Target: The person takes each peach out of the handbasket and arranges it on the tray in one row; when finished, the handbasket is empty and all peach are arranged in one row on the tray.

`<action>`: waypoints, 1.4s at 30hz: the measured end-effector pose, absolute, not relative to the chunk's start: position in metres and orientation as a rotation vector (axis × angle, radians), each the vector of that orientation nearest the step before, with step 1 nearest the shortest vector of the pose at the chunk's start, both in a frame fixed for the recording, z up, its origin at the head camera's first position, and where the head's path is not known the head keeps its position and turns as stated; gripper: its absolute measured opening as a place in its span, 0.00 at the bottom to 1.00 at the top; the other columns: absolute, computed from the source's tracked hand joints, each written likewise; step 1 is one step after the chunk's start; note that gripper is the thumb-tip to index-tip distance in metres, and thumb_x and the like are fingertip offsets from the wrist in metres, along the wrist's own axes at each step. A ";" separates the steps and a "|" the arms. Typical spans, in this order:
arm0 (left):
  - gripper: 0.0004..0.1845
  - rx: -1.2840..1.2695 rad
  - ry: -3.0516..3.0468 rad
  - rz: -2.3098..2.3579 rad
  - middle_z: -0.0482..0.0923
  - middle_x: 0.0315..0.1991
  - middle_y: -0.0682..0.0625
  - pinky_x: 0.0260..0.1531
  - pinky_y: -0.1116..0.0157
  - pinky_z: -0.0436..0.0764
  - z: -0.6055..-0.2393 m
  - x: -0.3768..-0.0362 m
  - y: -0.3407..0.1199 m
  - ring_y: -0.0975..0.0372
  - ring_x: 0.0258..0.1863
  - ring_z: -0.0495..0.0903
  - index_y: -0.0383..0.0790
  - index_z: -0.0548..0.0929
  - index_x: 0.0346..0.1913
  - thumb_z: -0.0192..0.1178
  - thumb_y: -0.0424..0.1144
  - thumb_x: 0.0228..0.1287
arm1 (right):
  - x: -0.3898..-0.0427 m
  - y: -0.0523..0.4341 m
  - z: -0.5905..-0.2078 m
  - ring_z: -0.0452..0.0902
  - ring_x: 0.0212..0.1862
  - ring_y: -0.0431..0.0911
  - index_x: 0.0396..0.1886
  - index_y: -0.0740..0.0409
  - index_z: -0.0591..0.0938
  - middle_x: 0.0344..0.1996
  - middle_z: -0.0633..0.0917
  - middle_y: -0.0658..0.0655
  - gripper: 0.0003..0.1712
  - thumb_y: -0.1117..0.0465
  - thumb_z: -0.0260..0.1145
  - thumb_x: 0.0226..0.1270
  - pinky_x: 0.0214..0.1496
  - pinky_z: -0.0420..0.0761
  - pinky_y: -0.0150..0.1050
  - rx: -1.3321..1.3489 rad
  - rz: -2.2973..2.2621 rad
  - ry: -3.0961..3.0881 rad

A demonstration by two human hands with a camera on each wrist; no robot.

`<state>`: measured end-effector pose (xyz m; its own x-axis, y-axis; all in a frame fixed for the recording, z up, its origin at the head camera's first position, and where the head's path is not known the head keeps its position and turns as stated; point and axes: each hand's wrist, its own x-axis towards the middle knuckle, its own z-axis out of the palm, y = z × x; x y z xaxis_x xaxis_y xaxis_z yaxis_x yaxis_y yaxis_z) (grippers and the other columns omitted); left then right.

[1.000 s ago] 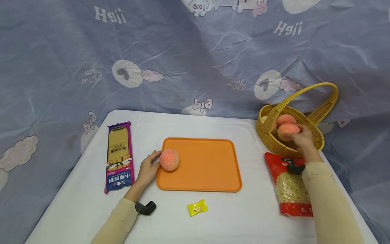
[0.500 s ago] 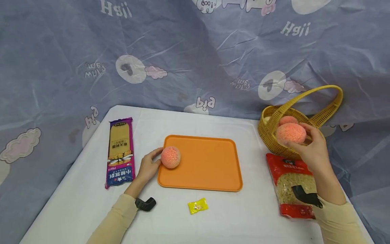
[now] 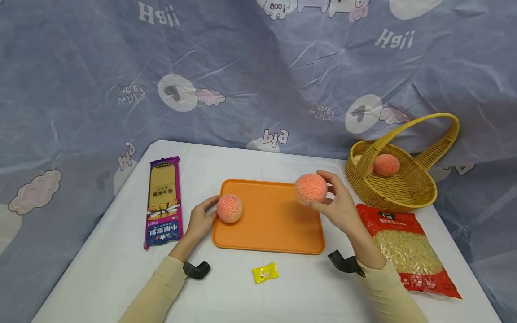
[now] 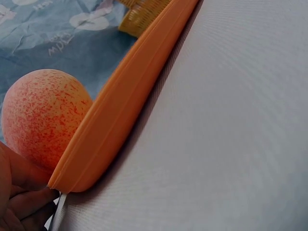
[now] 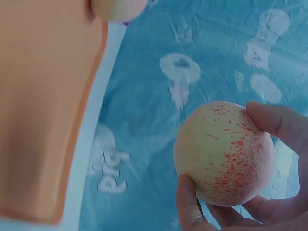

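My right hand (image 3: 338, 204) holds a pink-speckled peach (image 3: 311, 188) above the right part of the orange tray (image 3: 270, 224). Its fingers and thumb curve around the fruit in the right wrist view, where this peach (image 5: 226, 154) shows its pale side. At the tray's left edge, my left hand (image 3: 199, 220) grips the rim, close against a second peach (image 3: 229, 208) resting on the tray. In the left wrist view the thumb lies between that peach (image 4: 45, 115) and the tray rim (image 4: 110, 115), with the other fingers partly hidden at the tray's corner.
At the back right stands a yellow wicker basket (image 3: 393, 193) with a tall handle and more peaches (image 3: 386, 165). A red bag of pasta (image 3: 409, 251) lies before it. A purple pasta packet (image 3: 163, 202) is at left, and a small yellow packet (image 3: 265, 272) lies in front of the tray.
My right hand has lifted a peach out of the basket and carried it left to above the tray. The left hand stays at the tray's left edge beside the other peach.
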<state>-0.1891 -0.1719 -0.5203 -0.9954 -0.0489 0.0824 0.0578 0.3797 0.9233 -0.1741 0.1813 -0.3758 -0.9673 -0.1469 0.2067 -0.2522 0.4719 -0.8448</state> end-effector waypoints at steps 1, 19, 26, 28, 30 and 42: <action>0.26 -0.008 -2.528 -1.699 0.74 0.65 0.39 0.74 0.52 0.61 -0.520 -0.189 -0.172 0.49 0.70 0.66 0.34 0.74 0.66 0.55 0.25 0.63 | -0.175 0.174 -0.379 0.72 0.55 0.52 0.69 0.61 0.66 0.63 0.73 0.62 0.45 0.70 0.75 0.50 0.46 0.83 0.28 0.369 1.527 -2.618; 0.26 -0.017 -2.524 -1.684 0.75 0.64 0.39 0.73 0.51 0.62 -0.522 -0.189 -0.172 0.48 0.70 0.67 0.34 0.75 0.65 0.54 0.25 0.62 | -0.193 0.089 -0.437 0.75 0.57 0.56 0.66 0.57 0.71 0.61 0.76 0.59 0.45 0.66 0.78 0.45 0.55 0.83 0.50 0.463 1.473 -2.834; 0.26 -0.011 -2.523 -1.697 0.74 0.65 0.39 0.73 0.50 0.62 -0.520 -0.187 -0.171 0.48 0.70 0.66 0.34 0.74 0.65 0.54 0.25 0.62 | -0.200 0.076 -0.456 0.74 0.60 0.56 0.64 0.57 0.72 0.61 0.77 0.59 0.44 0.64 0.80 0.43 0.62 0.77 0.55 0.500 1.349 -2.859; 0.26 -0.005 -2.529 -1.694 0.74 0.65 0.39 0.73 0.50 0.62 -0.519 -0.187 -0.171 0.48 0.70 0.66 0.35 0.74 0.65 0.54 0.25 0.63 | -0.200 0.074 -0.460 0.73 0.60 0.56 0.64 0.57 0.72 0.62 0.76 0.60 0.44 0.63 0.80 0.44 0.62 0.77 0.55 0.498 1.347 -2.873; 0.26 -0.002 -2.537 -1.691 0.74 0.65 0.40 0.73 0.50 0.61 -0.519 -0.186 -0.170 0.48 0.70 0.66 0.35 0.74 0.65 0.54 0.26 0.63 | -0.200 0.072 -0.462 0.73 0.61 0.56 0.65 0.57 0.71 0.62 0.75 0.60 0.44 0.63 0.80 0.45 0.62 0.77 0.55 0.487 1.348 -2.885; 0.25 -0.007 -2.544 -1.662 0.75 0.65 0.40 0.73 0.51 0.62 -0.520 -0.186 -0.170 0.49 0.70 0.66 0.36 0.75 0.65 0.53 0.27 0.63 | -0.198 0.069 -0.464 0.71 0.62 0.58 0.67 0.57 0.70 0.62 0.74 0.60 0.46 0.61 0.80 0.46 0.63 0.75 0.58 0.502 1.307 -2.873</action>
